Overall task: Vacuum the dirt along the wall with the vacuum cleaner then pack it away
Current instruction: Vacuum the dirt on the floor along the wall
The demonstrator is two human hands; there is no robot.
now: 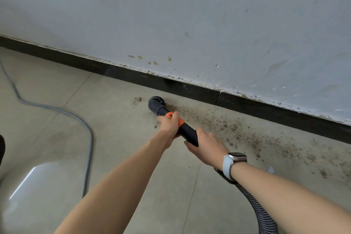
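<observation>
A black vacuum nozzle with a round brush head (156, 103) rests on the tiled floor close to the dark skirting board (190, 89). My left hand (169, 124) grips the orange collar of the nozzle tube. My right hand (204, 145) grips the black tube (188, 132) just behind it. A ribbed hose (260, 213) runs from under my right wrist to the bottom edge. Brown dirt (247, 133) lies scattered on the floor along the wall, to the right of the brush. A small patch of dirt (137, 100) lies left of the brush.
A grey power cable (83, 125) snakes across the floor on the left. The stained white wall (190, 15) rises behind the skirting. A dark object (1, 148) shows at the left edge. I wear a watch with a pale strap (231, 161).
</observation>
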